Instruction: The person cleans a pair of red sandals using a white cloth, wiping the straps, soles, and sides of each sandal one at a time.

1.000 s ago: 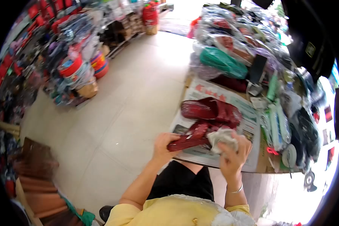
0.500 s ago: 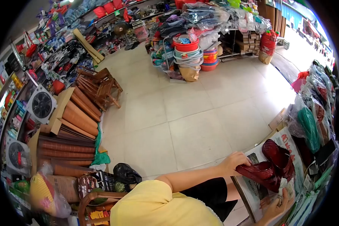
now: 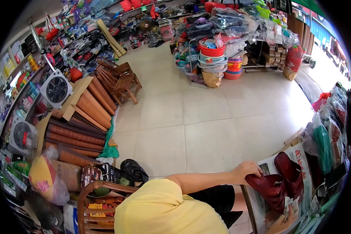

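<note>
My left hand (image 3: 247, 171) grips one end of a dark red sandal (image 3: 267, 187), fingers curled over its edge. The sandal is tilted above a newspaper-covered tabletop (image 3: 257, 224). Its mate, another dark red sandal (image 3: 290, 171), lies right beside it on the printed paper. Near the lower end of the held sandal, my right hand (image 3: 282, 224) is closed on a crumpled pale cloth (image 3: 291, 206). The cloth overlaps the sandal's end in this view, and part of the right hand is hidden at the bottom edge.
Plastic-wrapped goods (image 3: 321, 144) crowd the table's right side. A wooden armchair (image 3: 85, 202) stands by the yellow shirt, with a black bag (image 3: 133, 171) near it. Rolled brown mats (image 3: 91, 113) and fans (image 3: 56, 89) line the left. Stacked basins (image 3: 212, 58) stand across the tiled floor.
The camera view has shifted, moving the room rightward in the picture. The held sandal has tipped, showing more of its upper side, and my right hand with the cloth sits lower and closer against it.
</note>
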Demonstrator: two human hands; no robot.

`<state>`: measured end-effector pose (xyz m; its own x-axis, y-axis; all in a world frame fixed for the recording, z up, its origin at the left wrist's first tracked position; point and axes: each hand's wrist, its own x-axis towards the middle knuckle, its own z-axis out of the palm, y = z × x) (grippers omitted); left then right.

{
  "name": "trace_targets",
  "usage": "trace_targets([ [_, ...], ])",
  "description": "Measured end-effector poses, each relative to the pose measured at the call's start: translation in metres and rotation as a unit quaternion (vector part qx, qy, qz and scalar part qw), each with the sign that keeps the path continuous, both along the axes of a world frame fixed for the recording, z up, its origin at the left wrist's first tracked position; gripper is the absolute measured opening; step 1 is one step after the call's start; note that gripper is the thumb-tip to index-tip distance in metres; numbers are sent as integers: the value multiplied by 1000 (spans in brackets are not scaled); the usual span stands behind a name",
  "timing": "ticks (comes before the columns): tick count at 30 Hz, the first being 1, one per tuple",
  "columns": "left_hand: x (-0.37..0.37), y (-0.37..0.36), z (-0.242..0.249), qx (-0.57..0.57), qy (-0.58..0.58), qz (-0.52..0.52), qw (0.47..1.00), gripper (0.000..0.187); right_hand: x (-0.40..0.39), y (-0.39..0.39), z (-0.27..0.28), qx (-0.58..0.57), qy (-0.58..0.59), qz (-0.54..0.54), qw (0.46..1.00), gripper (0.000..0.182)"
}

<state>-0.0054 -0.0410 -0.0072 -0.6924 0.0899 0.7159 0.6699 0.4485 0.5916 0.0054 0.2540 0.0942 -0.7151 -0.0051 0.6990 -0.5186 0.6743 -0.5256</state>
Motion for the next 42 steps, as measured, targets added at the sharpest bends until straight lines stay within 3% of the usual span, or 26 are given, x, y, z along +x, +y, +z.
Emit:
trace_targets([
  [1, 2, 0, 0, 1, -1, -7, 1000, 39, 2, 10, -6, -72, -93, -18, 993, 35],
  [2, 3, 0, 2, 6, 0, 0, 1000, 39, 4, 18, -7, -74, -124, -21, 989, 35],
  [4, 1, -1, 2, 23, -19, -5, 1000, 40, -6, 33, -22, 21, -3, 7, 1000, 43],
  [5, -3, 0, -1, 36, -38, -17, 998, 42, 2, 31, -30, -60, -31, 30, 997, 43],
  [7, 0, -4, 7, 54, -66, -20, 996, 42, 13, -8, -7, -55, -2, 81, 995, 42],
  [9, 5, -7, 12, 32, -76, 2, 997, 46, 11, -23, 5, 72, -28, 35, 996, 41],
  [11, 7, -7, 15, 29, -104, 13, 994, 49, 6, -19, -12, -30, 2, 12, 999, 39],
  [18, 5, 1, 15, 13, -13, 23, 1000, 45, 4, 20, -18, -99, -122, -69, 985, 44],
  [20, 5, -2, 11, 17, -29, 4, 999, 47, 11, 10, 3, -69, -4, -66, 995, 45],
  [21, 4, -3, 10, 19, -39, -2, 999, 49, 13, 3, 11, -64, -4, -73, 995, 45],
  [23, 4, -3, 6, 33, -56, -9, 998, 48, 19, -14, 23, -13, 64, 20, 998, 42],
  [25, 2, -4, 7, 26, -35, -12, 999, 49, 18, -28, 28, 118, 45, 41, 991, 42],
  [27, 2, -5, 10, 3, -21, -6, 1000, 48, 11, -26, 7, 149, 26, 37, 988, 41],
  [29, 3, -4, 9, -12, -9, 2, 1000, 47, 9, -4, -13, 59, 44, 0, 997, 40],
  [31, 3, -4, 9, -43, 26, 7, 999, 43, 13, 17, -24, 66, 14, -45, 997, 39],
  [33, 4, -10, 15, -61, 3, -13, 998, 45, 17, 32, -35, -25, -100, -89, 991, 40],
  [35, 7, -14, 29, -81, -22, -32, 996, 47, 22, 20, -2, 11, -70, -105, 992, 41],
  [38, 12, -17, 44, -103, -74, -94, 988, 57, 19, -9, 22, 40, -2, -20, 999, 41],
  [39, 13, -18, 41, -98, -75, -98, 987, 62, 16, -18, 24, 111, 10, 10, 994, 41],
  [42, 16, -21, 31, -113, -75, -89, 987, 71, 12, -37, 7, 168, -45, 41, 984, 40],
])
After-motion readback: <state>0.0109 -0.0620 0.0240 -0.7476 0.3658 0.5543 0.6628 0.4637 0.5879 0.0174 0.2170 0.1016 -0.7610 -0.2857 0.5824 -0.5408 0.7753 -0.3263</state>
